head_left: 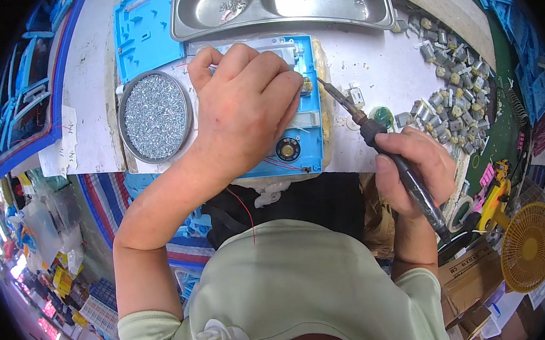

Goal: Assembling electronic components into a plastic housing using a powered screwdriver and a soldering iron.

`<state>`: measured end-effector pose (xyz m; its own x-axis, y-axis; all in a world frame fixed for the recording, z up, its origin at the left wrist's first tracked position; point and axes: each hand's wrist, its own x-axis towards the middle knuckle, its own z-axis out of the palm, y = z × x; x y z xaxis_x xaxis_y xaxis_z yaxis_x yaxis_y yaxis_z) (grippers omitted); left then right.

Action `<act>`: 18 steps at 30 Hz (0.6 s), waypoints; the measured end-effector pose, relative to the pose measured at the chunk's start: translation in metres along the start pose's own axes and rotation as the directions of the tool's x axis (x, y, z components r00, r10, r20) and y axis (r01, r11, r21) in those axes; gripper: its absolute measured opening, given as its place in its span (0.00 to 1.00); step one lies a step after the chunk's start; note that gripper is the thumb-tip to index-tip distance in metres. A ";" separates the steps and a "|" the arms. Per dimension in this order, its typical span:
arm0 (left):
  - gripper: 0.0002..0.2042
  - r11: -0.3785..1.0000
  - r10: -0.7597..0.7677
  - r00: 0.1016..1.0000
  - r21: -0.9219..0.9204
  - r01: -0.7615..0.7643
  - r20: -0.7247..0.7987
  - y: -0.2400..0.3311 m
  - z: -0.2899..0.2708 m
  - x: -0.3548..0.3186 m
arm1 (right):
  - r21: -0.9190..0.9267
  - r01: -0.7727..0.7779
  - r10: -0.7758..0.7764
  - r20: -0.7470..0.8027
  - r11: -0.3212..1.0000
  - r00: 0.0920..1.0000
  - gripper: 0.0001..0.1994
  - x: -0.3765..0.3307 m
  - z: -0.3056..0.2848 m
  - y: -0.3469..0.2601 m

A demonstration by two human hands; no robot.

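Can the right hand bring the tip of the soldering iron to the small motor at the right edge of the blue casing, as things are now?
Probably yes. The soldering iron in the right hand points at the motor from the open right side; the left hand covers the blue casing beside it.

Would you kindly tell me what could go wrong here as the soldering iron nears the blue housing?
1. The soldering iron in the right hand has its tip close to the left hand, so a slip might burn the fingertips.
2. The tip could scorch the blue plastic housing or its thin red wires.
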<state>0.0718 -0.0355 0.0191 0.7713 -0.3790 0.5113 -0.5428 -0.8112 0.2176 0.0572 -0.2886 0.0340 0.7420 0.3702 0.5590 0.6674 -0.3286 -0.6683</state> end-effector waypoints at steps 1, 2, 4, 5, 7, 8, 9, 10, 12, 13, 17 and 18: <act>0.10 1.000 -0.002 1.000 0.008 0.002 -0.009 0.001 0.001 0.000 | 0.002 -0.006 0.006 0.007 1.000 1.000 0.12 0.000 0.000 0.000; 0.10 1.000 -0.008 1.000 0.015 0.008 0.001 0.001 0.001 0.001 | 0.004 -0.010 0.010 0.018 1.000 1.000 0.12 0.000 0.000 -0.001; 0.10 0.999 -0.017 1.000 0.028 0.016 0.022 0.002 0.000 0.002 | 0.006 -0.017 0.017 0.039 1.000 0.999 0.11 0.000 0.000 -0.001; 0.10 0.999 -0.018 0.999 0.033 0.017 0.027 0.003 0.001 0.002 | 0.004 -0.016 0.016 0.039 1.000 0.999 0.11 0.000 0.000 -0.002; 0.09 0.999 -0.020 0.999 0.043 0.018 0.036 0.003 0.001 0.003 | -0.002 -0.013 0.013 0.041 1.000 0.999 0.10 0.001 0.001 -0.002; 0.09 0.999 -0.016 1.000 0.041 0.015 0.026 0.003 0.002 0.003 | -0.004 -0.014 0.015 0.041 1.000 0.999 0.10 0.001 0.001 -0.003; 0.10 0.999 -0.014 1.000 0.039 0.013 0.015 0.002 0.003 0.002 | -0.005 -0.015 0.015 0.041 1.000 0.999 0.10 0.001 0.002 -0.003; 0.10 0.999 -0.011 1.000 0.037 0.011 0.004 0.002 0.003 0.002 | -0.007 -0.016 0.016 0.042 1.000 0.999 0.10 0.002 0.003 -0.003; 0.10 0.999 -0.015 1.000 0.034 0.015 0.006 0.002 0.003 0.002 | -0.011 -0.002 0.002 0.045 1.000 0.999 0.11 0.003 0.004 -0.003; 0.10 0.999 -0.017 1.000 0.033 0.017 0.006 0.003 0.003 0.002 | -0.013 0.005 -0.005 0.047 1.000 0.999 0.11 0.004 0.005 -0.003; 0.10 1.000 -0.016 1.000 0.025 0.016 0.011 0.002 0.002 0.001 | -0.013 0.003 -0.002 0.050 1.000 0.999 0.12 0.004 0.005 -0.002; 0.10 1.000 -0.014 1.000 0.025 0.014 0.009 0.002 0.003 0.001 | -0.014 0.012 -0.011 0.039 1.000 0.999 0.12 0.003 0.007 -0.001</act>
<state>0.0726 -0.0386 0.0179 0.7817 -0.3714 0.5010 -0.5237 -0.8271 0.2041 0.0587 -0.2810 0.0331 0.7313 0.4077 0.5469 0.6770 -0.3362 -0.6547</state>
